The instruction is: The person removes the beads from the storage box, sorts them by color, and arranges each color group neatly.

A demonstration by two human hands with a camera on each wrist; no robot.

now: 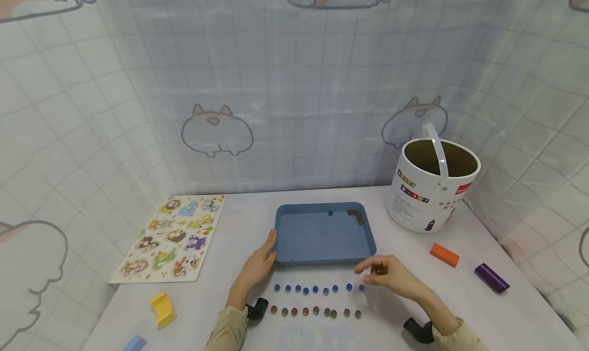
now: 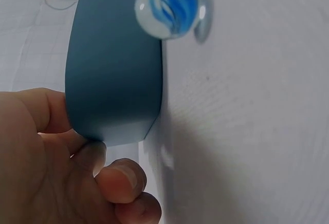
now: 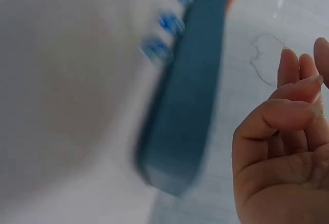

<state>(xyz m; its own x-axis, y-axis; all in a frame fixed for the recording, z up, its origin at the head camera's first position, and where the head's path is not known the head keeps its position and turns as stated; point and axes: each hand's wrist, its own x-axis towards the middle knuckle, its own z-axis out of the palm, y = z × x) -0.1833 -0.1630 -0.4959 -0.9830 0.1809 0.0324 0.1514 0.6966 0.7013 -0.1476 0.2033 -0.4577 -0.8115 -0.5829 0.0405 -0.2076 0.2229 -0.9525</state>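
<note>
Blue marbles [image 1: 315, 289] in a row running 9 to 3 o'clock along the table [image 1: 460, 300], just in front of the blue tray [image 1: 294, 261]; brown marbles [image 1: 315, 311] in a parallel row nearer the body. Right hand [image 1: 391, 275] nearer, hovering at the row's 3 o'clock end, fingers loosely spread, holding nothing visible. Left hand [image 1: 262, 261] holding the tray's 9 o'clock corner, fingers curled against its wall.

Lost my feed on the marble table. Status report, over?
Left hand holds the blue tray at its near-left corner. Right hand open, empty, hovering by the blue marble row. Nothing in the way.
</note>
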